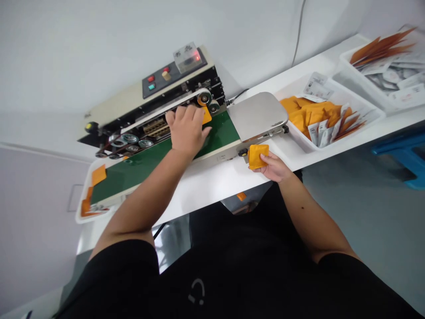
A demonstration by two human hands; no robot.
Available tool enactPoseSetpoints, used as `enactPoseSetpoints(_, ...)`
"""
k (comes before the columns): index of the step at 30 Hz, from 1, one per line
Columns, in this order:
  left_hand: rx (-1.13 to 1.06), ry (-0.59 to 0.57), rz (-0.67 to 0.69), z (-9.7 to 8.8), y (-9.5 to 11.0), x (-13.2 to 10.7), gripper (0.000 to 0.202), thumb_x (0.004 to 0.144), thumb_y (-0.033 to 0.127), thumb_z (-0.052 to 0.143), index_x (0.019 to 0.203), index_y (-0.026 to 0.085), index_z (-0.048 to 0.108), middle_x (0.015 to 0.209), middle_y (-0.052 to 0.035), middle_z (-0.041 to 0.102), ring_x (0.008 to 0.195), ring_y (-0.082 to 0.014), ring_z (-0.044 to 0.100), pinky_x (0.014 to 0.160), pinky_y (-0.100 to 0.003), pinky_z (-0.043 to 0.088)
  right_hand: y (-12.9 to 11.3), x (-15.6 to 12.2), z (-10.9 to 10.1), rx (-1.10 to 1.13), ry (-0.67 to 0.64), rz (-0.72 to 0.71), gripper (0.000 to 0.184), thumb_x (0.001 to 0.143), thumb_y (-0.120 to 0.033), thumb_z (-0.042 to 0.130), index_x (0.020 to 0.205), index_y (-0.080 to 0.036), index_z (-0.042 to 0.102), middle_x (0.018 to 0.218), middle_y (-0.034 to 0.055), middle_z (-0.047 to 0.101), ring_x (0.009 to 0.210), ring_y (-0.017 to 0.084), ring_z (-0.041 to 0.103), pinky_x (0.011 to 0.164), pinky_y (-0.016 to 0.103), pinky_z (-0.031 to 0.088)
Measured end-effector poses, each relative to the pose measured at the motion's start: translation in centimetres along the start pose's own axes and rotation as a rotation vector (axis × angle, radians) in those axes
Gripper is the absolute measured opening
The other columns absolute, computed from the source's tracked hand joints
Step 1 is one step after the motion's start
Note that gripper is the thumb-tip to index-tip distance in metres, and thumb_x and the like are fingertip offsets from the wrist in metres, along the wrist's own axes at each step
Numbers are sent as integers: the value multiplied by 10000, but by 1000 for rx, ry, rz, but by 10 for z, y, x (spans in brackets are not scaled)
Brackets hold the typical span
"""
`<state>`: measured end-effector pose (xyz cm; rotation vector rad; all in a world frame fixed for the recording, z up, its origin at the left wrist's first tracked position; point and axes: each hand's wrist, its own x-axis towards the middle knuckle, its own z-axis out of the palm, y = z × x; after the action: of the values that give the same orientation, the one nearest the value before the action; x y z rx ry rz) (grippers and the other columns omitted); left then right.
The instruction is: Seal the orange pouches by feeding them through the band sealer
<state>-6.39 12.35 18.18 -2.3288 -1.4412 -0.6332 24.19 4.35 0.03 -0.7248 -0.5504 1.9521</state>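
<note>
Over the green conveyor belt (219,133) of a band sealer (139,95), my left hand (187,130) reaches to the rollers. Its fingers bend over the sealing edge, the tips are hidden, and the thumb stands apart. Right beside them, an orange packet (206,116) sits at the roller end, partly covered by the hand; I cannot tell whether they touch. My right hand (274,167) pinches a small orange packet (258,156), thumb on top, in front of the machine's near right corner. Farther along the belt, a bit of another orange packet (125,158) shows under the rollers.
A metal plate (257,117) adjoins the belt's right end. Right of it stand a white bin (361,99) of orange packets and another bin (347,57) with orange and white packets. A tray (79,217) at the belt's left end catches packets. A blue stool (403,153) stands at right.
</note>
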Motion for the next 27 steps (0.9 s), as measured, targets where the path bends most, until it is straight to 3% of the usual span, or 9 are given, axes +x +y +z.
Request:
enactPoseSetpoints(2, -37, 33, 62, -10, 24, -28, 454, 1022, 578, 720, 1290, 214, 673, 1274, -156, 729, 1287, -400, 609, 1148, -581, 359, 0, -1, 0, 7, 24, -17, 573, 790, -473, 1009, 1270, -269, 771, 1193, 73, 844, 923, 251, 835, 682, 351, 719)
enactPoseSetpoints(4, -106, 62, 195, -14, 56, -61, 392, 1047, 571, 699, 1239, 229, 702, 1191, -127, 771, 1143, -339, 663, 1074, -533, 410, 2, -3, 1, 10, 51, -53, 554, 806, -458, 997, 1273, -263, 771, 1207, 78, 839, 931, 257, 834, 628, 330, 702)
enactPoseSetpoints(7, -238, -9, 335, -5, 105, -107, 290, 1094, 455, 652, 1242, 216, 725, 1166, -121, 807, 1051, -288, 712, 964, -469, 486, 11, -10, 6, -12, 112, -132, 527, 790, -441, 1015, 1229, -265, 783, 1144, 64, 839, 882, 237, 815, 549, 282, 652)
enactPoseSetpoints(9, -312, -87, 369, 7, 131, -126, 315, 1116, 404, 604, 1322, 196, 720, 1278, -148, 807, 1166, -302, 739, 973, -463, 541, 20, -19, 14, -43, 151, -163, 505, 773, -440, 1034, 1177, -264, 787, 1065, 42, 833, 826, 204, 788, 538, 252, 618)
enactPoseSetpoints(12, -343, -221, 302, 26, 154, -140, 494, 1125, 367, 566, 1562, 139, 603, 1583, -211, 675, 1536, -344, 597, 1213, -545, 519, 39, -35, 27, -75, 174, -157, 484, 766, -455, 1044, 1122, -258, 781, 973, 16, 811, 763, 158, 746, 571, 233, 596)
enactPoseSetpoints(15, -318, -337, 245, 36, 161, -145, 621, 1116, 342, 588, 1671, 82, 483, 1714, -225, 551, 1668, -339, 461, 1352, -575, 421, 56, -49, 37, -58, 202, -161, 492, 759, -463, 1051, 1108, -264, 765, 925, 0, 791, 769, 157, 747, 624, 244, 609)
enactPoseSetpoints(18, -314, -369, 243, 40, 160, -153, 621, 1130, 328, 583, 1692, 90, 463, 1690, -204, 586, 1633, -315, 520, 1371, -571, 415, 65, -55, 42, -19, 256, -190, 463, 798, -499, 1019, 1101, -257, 765, 1037, 24, 821, 922, 187, 793, 792, 287, 664)
enactPoseSetpoints(21, -356, -315, 255, 42, 155, -163, 549, 1146, 334, 570, 1646, 110, 539, 1611, -191, 667, 1575, -298, 595, 1351, -550, 461, 67, -54, 46, 31, 282, -213, 452, 852, -563, 961, 1116, -245, 778, 1139, 48, 832, 1048, 211, 803, 943, 332, 673)
enactPoseSetpoints(27, -468, -175, 281, 49, 137, -175, 350, 1128, 193, 566, 1432, 197, 740, 1472, -139, 773, 1537, -293, 637, 1294, -563, 540, 66, -47, 54, 86, 338, -227, 386, 908, -497, 916, 1158, -243, 768, 1175, 51, 836, 1059, 209, 809, 920, 321, 678)
